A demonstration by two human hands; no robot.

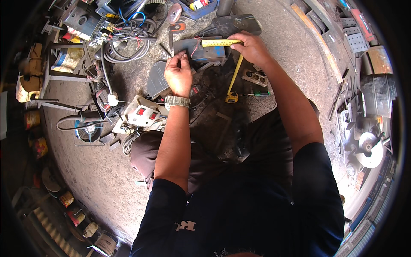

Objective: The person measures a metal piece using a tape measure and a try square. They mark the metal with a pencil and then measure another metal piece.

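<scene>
My right hand (253, 50) is closed on the yellow blade of a tape measure. The blade (216, 43) lies leftward across a dark grey metal box section (205, 52) with blue marks. Below that hand the blade runs down to the tape case (231, 97), on the ground. My left hand (179, 78), a watch on its wrist, is pinched at the box section's left end; what is between its fingertips is too small to tell. A thin upright metal strip (171, 43) stands just beyond those fingers. Thin reddish wires (197, 48) cross the box section.
A green screwdriver (259, 94) and a socket block (255, 77) lie right of the tape case. A switch box with red switches (143, 115) sits left of my left forearm. Coiled grey cables (124, 47) spread at far left; a small fan (88, 129) stands farther left.
</scene>
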